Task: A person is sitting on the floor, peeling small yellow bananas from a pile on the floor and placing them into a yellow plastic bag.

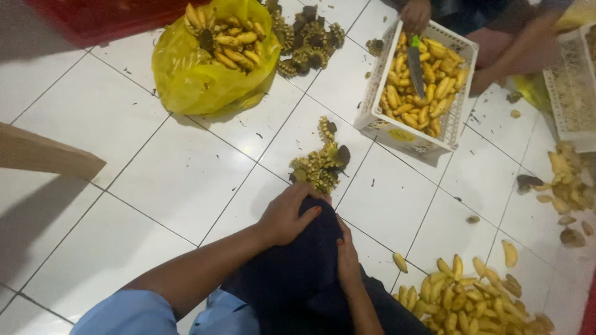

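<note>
I sit on a white tiled floor [155, 180] flecked with dark scraps. My left hand [287, 217] cups my dark-clothed knee [304, 260], fingers curled loosely, holding nothing; my right hand [347, 257] lies flat beside it. Banana stalks [320, 166] lie just ahead, loose bananas [472, 298] at my right, a crate [379, 127] beyond.

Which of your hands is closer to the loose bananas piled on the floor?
Right. The right hand rests on the dark-clothed knee, on the side facing the banana pile. The left hand lies on the knee's far side, farther away.
</note>
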